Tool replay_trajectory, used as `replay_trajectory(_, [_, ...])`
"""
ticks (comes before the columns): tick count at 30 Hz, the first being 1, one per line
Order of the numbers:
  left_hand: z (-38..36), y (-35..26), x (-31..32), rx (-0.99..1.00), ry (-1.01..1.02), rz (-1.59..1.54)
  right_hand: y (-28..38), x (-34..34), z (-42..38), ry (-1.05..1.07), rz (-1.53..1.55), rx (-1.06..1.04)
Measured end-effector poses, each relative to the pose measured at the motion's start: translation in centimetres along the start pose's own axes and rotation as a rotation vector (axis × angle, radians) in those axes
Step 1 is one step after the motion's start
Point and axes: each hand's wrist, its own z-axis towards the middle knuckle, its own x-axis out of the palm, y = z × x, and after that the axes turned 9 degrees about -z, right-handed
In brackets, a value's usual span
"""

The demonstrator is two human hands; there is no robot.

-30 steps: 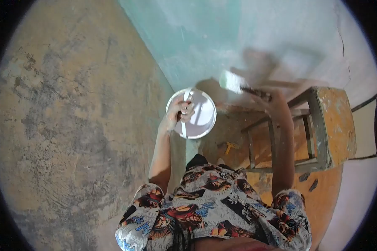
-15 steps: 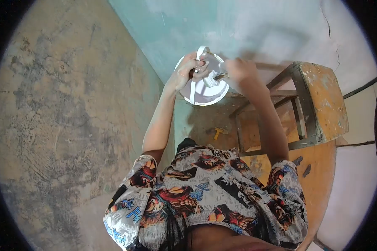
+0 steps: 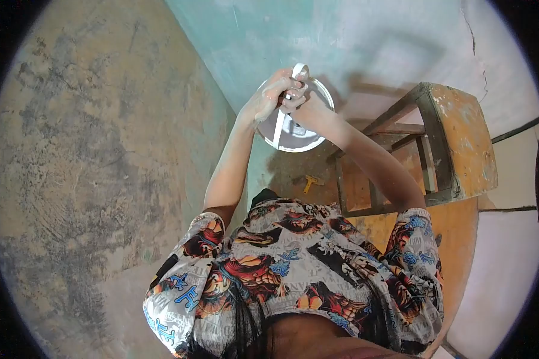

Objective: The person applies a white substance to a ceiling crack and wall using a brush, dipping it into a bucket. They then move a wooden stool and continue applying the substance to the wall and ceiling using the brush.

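Observation:
My left hand (image 3: 270, 100) is closed around the white strap-like handle (image 3: 279, 130) of a round white bucket (image 3: 311, 147), which hangs in front of me with its mouth facing up. My right hand (image 3: 313, 112) reaches over the bucket's mouth, its curled fingers close against my left hand. Under the right hand, part of a paintbrush (image 3: 295, 127) shows against the bucket's inside; its grip is hidden by my fingers. Whitish smears mark both hands.
A worn wooden chair (image 3: 461, 137) stands to the right. On the floor lies a yellow tool (image 3: 311, 183), perhaps a scraper. A stained wall (image 3: 90, 155) rises on the left, and a pale green-white wall (image 3: 317, 36) with a crack stands ahead.
My right hand has moved left and inward over the bucket, bringing the paintbrush with it, and now meets my left hand. The left hand keeps its hold on the handle.

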Motion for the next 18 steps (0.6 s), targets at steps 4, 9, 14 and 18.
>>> replay_trajectory(4, [-0.4,-0.4,-0.4,-0.009,-0.023,-0.023,-0.4,-1.8,0.0,0.285,-0.163,-0.129])
replay_trajectory(9, [-0.9,-1.3,-0.5,-0.063,-0.137,-0.061,-0.8,-9.3,-3.6,0.103,0.101,0.098])
replay_trajectory(14, [-1.1,0.3,-1.8,-0.028,-0.175,-0.131,1.1,-10.6,-7.6,-0.074,0.268,0.389])
replay_trajectory(18, [-1.4,1.3,-2.5,-0.005,-0.239,-0.197,3.6,-7.9,-10.3,-0.210,0.420,0.625])
